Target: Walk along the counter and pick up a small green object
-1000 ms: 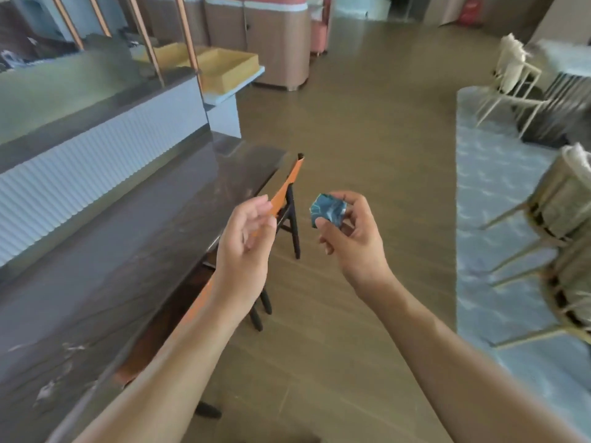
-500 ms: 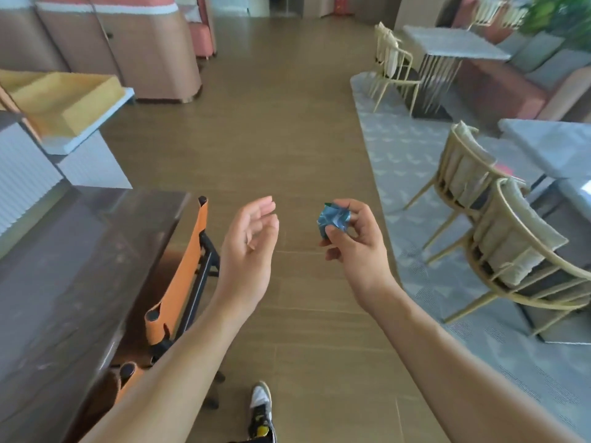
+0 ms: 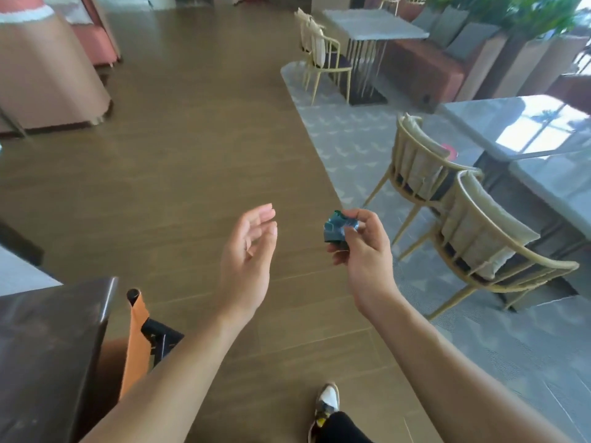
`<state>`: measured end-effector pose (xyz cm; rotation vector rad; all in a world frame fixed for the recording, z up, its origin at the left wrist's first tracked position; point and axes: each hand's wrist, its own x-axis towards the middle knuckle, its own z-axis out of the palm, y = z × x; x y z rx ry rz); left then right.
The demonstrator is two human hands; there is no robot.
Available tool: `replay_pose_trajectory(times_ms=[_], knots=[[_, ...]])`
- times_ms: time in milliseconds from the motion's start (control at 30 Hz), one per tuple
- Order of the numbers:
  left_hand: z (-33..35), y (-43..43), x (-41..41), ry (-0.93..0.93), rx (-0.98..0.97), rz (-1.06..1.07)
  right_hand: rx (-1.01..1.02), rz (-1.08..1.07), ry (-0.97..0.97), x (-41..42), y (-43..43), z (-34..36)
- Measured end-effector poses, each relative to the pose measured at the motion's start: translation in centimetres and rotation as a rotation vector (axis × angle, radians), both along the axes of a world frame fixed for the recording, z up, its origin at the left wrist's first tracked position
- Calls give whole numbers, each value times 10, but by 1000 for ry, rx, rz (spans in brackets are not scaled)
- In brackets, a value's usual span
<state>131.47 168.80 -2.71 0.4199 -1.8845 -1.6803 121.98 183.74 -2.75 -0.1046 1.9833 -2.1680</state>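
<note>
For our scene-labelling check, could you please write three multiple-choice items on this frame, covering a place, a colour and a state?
1. Where is the orange chair?
A. beside the dark counter
B. on the grey rug
C. against the far wall

2. What colour is the small crumpled item?
A. red
B. blue-green
C. yellow

3. What is the left hand doing?
A. gripping the chair
B. pressing the counter
C. open, holding nothing

Answers:
1 A: the orange chair stands at the dark counter.
2 B: the small crumpled item is blue-green, pinched by the right hand.
3 C: the left hand has relaxed fingers in the air.

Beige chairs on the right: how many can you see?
3: one beige chair by the far table, two side by side, and, beyond the right hand. More may be off-frame.
</note>
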Motion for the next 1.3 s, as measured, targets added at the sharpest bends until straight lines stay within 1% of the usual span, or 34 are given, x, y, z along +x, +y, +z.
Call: replay_pose_trajectory(times_ms=[100, 267, 367, 500, 800, 1033, 1133, 1300], knots=[[-6, -11, -63, 0, -5, -25, 37, -47, -2, -55, -10, -7], [-12, -29, -184, -2, -6, -57, 16, -89, -32, -171, -26, -16], [-10, -39, -263, -18, -6, -70, 22, -81, -41, -248, -34, -9], [1, -51, -365, 12, -13, -61, 6, -77, -15, -348, -44, 4], [1, -79, -554, 41, -2, -136, -42, -145, -58, -532, -73, 11], [-8, -143, -717, 81, -11, -241, -165, -201, -79, -683, -127, 3], [-3, -176, -792, 64, -26, -306, -239, -261, -113, -753, -160, 4], [11, -222, -900, 62, -56, -341, -305, -331, -172, -861, -201, 11]])
